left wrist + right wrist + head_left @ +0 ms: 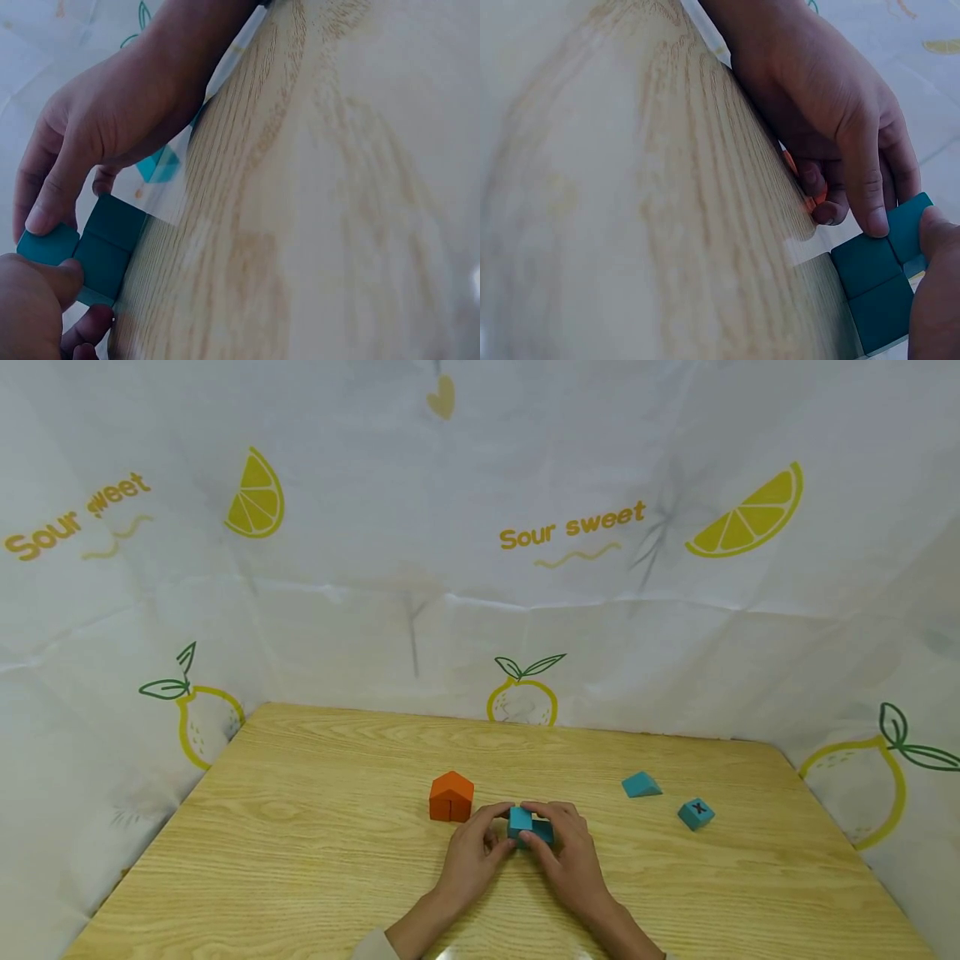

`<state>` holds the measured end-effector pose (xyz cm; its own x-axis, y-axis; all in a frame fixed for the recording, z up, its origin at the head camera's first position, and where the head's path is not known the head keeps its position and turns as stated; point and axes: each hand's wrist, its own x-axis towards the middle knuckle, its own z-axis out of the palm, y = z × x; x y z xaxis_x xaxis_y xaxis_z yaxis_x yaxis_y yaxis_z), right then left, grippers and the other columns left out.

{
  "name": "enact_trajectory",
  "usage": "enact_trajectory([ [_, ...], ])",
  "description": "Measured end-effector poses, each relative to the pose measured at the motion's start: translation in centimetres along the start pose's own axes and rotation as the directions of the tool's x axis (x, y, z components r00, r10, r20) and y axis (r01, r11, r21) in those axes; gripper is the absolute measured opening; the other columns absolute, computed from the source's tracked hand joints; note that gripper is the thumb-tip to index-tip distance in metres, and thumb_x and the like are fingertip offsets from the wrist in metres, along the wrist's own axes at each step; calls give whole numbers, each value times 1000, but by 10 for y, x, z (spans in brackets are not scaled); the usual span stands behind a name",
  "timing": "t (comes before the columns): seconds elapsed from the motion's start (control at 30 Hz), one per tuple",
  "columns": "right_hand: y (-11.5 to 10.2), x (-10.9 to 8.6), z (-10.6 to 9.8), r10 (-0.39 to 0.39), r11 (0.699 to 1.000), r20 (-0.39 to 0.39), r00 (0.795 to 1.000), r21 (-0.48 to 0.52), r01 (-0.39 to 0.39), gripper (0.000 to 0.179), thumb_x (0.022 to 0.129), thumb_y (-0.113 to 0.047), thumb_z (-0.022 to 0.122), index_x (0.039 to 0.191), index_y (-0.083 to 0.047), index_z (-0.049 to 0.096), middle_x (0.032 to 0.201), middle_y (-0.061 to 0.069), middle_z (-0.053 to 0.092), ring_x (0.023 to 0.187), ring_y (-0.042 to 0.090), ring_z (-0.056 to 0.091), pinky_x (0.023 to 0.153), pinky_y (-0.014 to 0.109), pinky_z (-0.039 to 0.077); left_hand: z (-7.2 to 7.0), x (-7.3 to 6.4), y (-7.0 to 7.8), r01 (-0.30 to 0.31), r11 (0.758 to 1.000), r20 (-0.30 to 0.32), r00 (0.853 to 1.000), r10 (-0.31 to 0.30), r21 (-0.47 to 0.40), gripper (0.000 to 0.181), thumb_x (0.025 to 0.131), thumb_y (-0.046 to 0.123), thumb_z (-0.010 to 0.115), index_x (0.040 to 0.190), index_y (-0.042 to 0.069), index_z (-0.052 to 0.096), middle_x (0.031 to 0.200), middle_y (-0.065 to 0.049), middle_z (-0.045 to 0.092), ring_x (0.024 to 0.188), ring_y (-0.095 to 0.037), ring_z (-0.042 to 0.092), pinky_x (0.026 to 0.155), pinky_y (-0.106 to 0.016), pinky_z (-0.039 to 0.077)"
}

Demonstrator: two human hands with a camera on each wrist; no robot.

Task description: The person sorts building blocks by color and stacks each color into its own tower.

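Note:
Three teal-blue toy blocks form a small step on the table between the two hands. Two sit side by side, and the upper block [521,818] rests on the left one. My left hand [471,858] holds the lower left block [862,264] by its sides, its thumb on the near face. With thumb and fingers, my right hand [572,860] pinches the upper block. The lower right block [117,220] stands beneath the right hand's palm, partly covered in the head view. Fingers on the far side of the blocks are partly hidden.
An orange house-shaped block piece [452,797] with a peaked top stands left of the hands. To the right lie a blue wedge block [642,785] and a blue block with a dark X mark [697,813]. A lemon-printed white cloth [375,635] encloses the wooden table [300,843].

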<state>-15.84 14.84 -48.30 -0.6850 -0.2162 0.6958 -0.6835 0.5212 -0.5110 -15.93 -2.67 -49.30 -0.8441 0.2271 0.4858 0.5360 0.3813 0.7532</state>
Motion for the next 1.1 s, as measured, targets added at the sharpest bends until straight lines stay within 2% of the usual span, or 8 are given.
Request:
enact_trajectory([
  [0.1, 0, 0, 0, -11, 1000, -2, 1000, -1, 11, 51, 77, 1, 76, 124, -13, 62, 110, -2, 60, 100, 18, 52, 82, 30, 35, 0, 0, 0, 12, 1000, 8, 1000, -12, 2, 47, 84, 5, 73, 127, 10, 58, 109, -1, 63, 63, -1, 45, 55, -18, 41],
  [0.33, 0, 0, -1, -2, 1000, 3, 1000, 3, 2, 50, 77, 2, 76, 123, -12, 62, 107, -3, 59, 98, 20, 53, 82, 31, 36, -1, 1, 2, -10, 1000, -1, 1000, 10, 10, 46, 84, 5, 73, 127, 9, 58, 111, -3, 63, 62, -1, 43, 54, -18, 40],
  [0.67, 0, -1, 0, 3, 1000, 11, 1000, -4, -3, 49, 77, 2, 76, 122, -11, 62, 109, -4, 60, 99, 20, 53, 80, 32, 38, -2, 1, 3, 44, 999, 23, 999, -43, -28, 48, 84, 2, 72, 129, 10, 57, 116, -2, 62, 64, -1, 45, 57, -19, 42],
  [1.0, -2, -1, -3, 37, 999, 10, 999, 16, -37, 48, 82, 0, 73, 126, -13, 60, 115, -1, 60, 102, 19, 52, 82, 37, 45, -1, 1, 2, -5, 1000, -3, 1000, 5, -25, 47, 81, -1, 73, 125, 8, 59, 113, -4, 63, 61, -1, 44, 55, -19, 42],
  [1.1, 0, -2, -6, 57, 998, -6, 998, 19, -57, 43, 84, 1, 70, 124, -11, 59, 116, 0, 60, 101, 20, 52, 81, 39, 44, -1, 1, 2, 0, 1000, -2, 1000, 0, -30, 47, 81, 0, 74, 125, 7, 59, 113, -3, 63, 61, -1, 43, 54, -19, 41],
])
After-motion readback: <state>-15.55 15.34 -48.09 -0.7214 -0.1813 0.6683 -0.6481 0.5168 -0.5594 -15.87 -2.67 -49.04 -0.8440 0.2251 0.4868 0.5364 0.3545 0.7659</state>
